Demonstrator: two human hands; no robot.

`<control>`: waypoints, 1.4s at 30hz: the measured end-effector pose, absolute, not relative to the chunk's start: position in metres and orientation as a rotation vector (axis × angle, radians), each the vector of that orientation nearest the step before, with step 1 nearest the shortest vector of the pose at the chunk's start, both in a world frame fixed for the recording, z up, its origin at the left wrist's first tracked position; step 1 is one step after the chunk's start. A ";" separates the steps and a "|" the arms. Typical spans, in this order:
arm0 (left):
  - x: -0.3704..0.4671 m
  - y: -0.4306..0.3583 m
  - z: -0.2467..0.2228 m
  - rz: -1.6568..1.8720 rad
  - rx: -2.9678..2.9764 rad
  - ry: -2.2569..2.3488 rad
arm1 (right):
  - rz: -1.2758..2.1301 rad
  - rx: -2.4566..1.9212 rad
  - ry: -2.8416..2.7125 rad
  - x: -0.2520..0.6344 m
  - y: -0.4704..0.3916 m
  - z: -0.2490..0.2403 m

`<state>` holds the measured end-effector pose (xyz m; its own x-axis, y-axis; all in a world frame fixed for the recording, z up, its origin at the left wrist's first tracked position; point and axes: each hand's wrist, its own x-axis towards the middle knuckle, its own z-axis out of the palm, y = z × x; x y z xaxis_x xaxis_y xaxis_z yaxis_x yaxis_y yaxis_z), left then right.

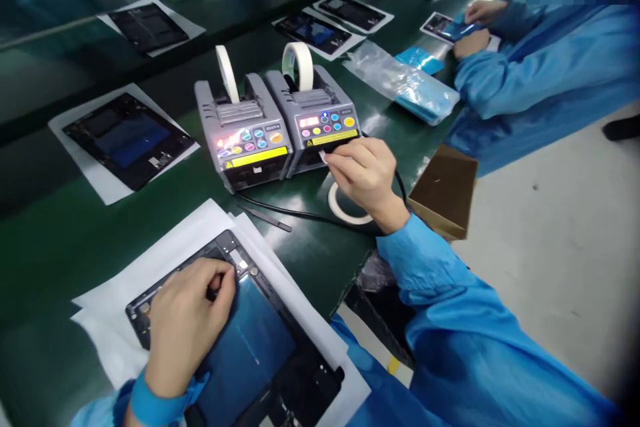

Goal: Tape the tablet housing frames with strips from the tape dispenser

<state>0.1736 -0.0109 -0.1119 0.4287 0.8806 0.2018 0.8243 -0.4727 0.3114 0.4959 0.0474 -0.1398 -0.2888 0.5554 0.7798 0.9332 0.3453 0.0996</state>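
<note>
My right hand (367,177) pinches a small white piece of tape (323,157) at the front outlet of the right tape dispenser (320,110). My left hand (193,320), fingers curled and thumb against the index finger, rests over the upper part of an opened tablet (260,333). Whatever it may hold is hidden under the fingers. The tablet shows a blue film-like panel and lies on white paper sheets (200,227). Left of the right dispenser stands a second tape dispenser (243,130), with a bit of tape showing at its outlet.
A loose tape roll (340,207), a black cable (310,215) and dark tweezers (267,219) lie before the dispensers. To the right are a cardboard box (445,190) and plastic-wrapped blue sheets (425,93). Other tablets (133,137) sit on papers; a co-worker's hands (473,40) work nearby.
</note>
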 end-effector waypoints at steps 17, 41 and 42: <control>0.085 -0.088 -0.121 0.651 2.479 1.570 | 0.050 -0.698 -2.355 0.369 -0.049 -0.079; 0.087 -0.095 -0.156 0.921 2.087 1.625 | -0.008 -0.826 -2.521 0.256 -0.001 -0.126; 0.088 -0.094 -0.156 0.918 2.087 1.623 | -0.013 -0.828 -2.525 0.256 -0.001 -0.126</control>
<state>0.0877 -0.0943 -0.1564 0.1382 0.9500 0.2801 0.7297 -0.2889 0.6198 0.2556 -0.0011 -0.1258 -0.7018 0.5560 0.4453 0.5605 0.8168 -0.1366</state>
